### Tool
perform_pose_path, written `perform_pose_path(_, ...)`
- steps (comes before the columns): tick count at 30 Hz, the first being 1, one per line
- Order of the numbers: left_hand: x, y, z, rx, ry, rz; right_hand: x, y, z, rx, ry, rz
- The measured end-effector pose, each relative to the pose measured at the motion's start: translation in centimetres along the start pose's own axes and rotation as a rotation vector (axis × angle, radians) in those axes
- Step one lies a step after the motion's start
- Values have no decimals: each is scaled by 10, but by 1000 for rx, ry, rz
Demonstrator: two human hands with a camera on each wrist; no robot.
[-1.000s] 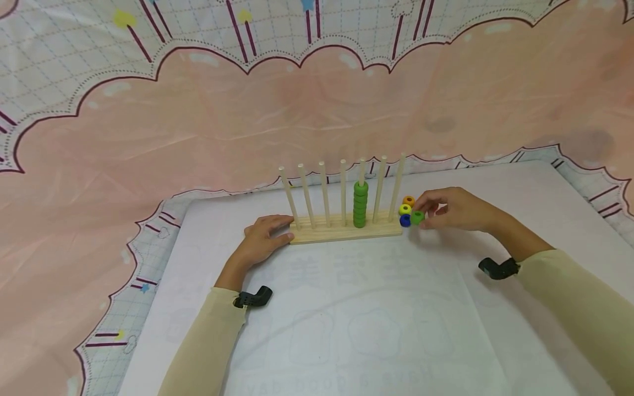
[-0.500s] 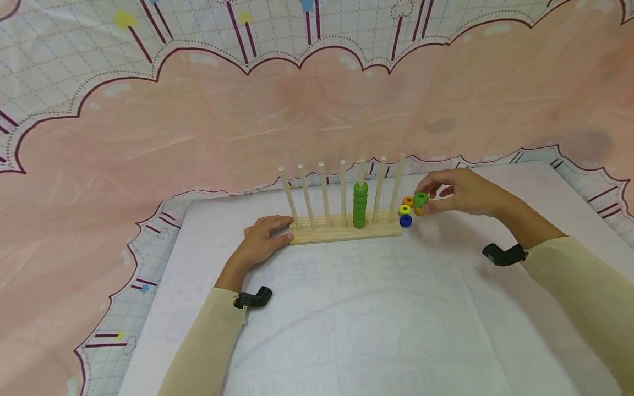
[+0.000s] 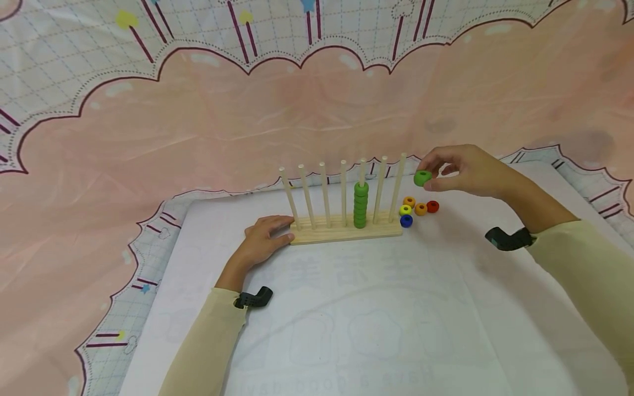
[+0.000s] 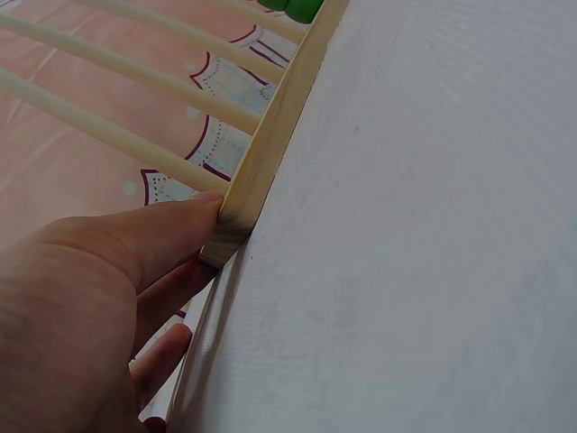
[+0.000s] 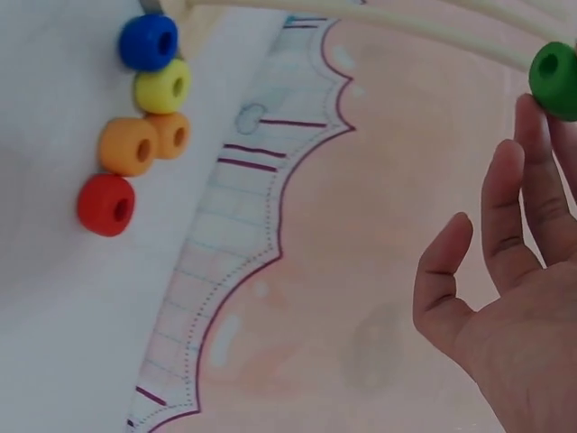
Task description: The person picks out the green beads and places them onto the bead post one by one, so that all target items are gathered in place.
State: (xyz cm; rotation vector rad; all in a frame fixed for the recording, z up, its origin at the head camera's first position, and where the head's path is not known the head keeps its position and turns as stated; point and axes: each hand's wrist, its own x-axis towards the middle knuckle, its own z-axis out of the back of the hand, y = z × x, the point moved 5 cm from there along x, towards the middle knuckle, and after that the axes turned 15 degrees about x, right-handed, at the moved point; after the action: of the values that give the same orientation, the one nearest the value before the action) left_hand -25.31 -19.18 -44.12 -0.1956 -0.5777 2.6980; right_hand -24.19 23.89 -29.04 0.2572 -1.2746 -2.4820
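A wooden peg rack (image 3: pixel 327 235) with a row of upright pegs stands on the white tabletop, and green beads (image 3: pixel 360 205) are stacked on one peg. My left hand (image 3: pixel 264 239) grips the rack's left end; in the left wrist view the thumb (image 4: pixel 180 230) lies against the base's end, with fingers partly hidden behind. My right hand (image 3: pixel 465 173) pinches a single green bead (image 3: pixel 422 178) in the air, right of the rightmost peg. The same green bead (image 5: pixel 556 79) shows at the fingertips in the right wrist view.
Beside the rack's right end lie a blue bead (image 3: pixel 406 221), a yellow bead (image 3: pixel 405 209), an orange bead (image 3: pixel 408 202), a second orange bead (image 3: pixel 420 209) and a red bead (image 3: pixel 432 207). Behind the white tabletop (image 3: pixel 346 319) is a patterned pink cloth (image 3: pixel 277 121).
My right hand has lifted the green bead up off the tabletop beside the loose beads, uncovering the second orange bead and the red bead. My left hand stays on the rack.
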Motion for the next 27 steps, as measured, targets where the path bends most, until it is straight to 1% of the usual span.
perform_pose_path(6,1,0,0,0,0,-2,3,18,9,-10,-59,49)
perform_pose_path(12,1,1,0,2,-4,-1,9,32,12,13,-98,101)
perform_pose_path(15,1,1,-1,3,-4,-5,12,38,10,39,-104,120)
perform_pose_path(21,1,1,0,4,-7,-8,22,51,2,53,-92,167)
perform_pose_path(27,1,-1,1,-3,-2,-6,34,61,-6,62,-87,175)
